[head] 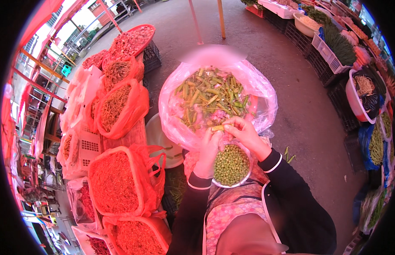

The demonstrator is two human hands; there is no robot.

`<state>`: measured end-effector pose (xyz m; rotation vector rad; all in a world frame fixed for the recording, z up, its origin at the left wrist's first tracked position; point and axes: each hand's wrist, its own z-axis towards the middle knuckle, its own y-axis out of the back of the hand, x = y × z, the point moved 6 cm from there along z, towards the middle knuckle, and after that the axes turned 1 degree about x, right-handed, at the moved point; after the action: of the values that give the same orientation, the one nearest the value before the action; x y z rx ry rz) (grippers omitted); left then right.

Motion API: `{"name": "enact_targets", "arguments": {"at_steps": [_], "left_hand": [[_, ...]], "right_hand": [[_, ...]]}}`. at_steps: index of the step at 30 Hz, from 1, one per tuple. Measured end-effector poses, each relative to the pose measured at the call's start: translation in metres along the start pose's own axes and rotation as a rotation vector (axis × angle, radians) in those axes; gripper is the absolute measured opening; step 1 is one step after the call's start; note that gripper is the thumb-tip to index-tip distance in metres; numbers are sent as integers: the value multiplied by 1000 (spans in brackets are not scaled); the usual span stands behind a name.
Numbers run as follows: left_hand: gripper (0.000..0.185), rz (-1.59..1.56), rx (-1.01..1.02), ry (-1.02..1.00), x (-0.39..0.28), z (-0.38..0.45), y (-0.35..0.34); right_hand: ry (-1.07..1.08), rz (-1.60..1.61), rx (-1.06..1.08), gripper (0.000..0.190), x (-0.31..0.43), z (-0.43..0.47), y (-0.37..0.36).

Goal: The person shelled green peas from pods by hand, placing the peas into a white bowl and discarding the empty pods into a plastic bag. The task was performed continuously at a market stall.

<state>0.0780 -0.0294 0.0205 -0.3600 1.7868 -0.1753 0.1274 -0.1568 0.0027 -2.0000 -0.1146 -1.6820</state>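
Note:
A yellowish pea pod (217, 127) is pinched between my two hands at its ends. My left hand (210, 153) has the left end, and the fingertips of my right hand (243, 132) hold the right end. Just below, on my lap, rests a round bowl (216, 183) filled with shelled green peas (231, 165). Beyond my hands stands a large clear plastic bag (264, 83), its mouth spread wide, with many pea pods and husks (213, 95) inside. Whether the held pod is split cannot be seen.
To my left, a wooden stall table (140, 130) carries red plastic bags of dried goods (116, 108) and trays of red flakes (114, 183). A pale basin (156, 143) stands beside it. Crates and vegetables (339, 44) line the right side. Loose pods (289, 156) lie on the pavement.

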Motion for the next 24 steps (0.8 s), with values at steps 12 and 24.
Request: {"name": "enact_targets", "arguments": {"at_steps": [12, 24], "left_hand": [[10, 53, -3, 13, -7, -9, 4], [15, 228, 107, -154, -16, -24, 9]], "right_hand": [[128, -391, -13, 19, 12, -22, -7], [-66, -54, 196, 21, -14, -20, -27]]}}
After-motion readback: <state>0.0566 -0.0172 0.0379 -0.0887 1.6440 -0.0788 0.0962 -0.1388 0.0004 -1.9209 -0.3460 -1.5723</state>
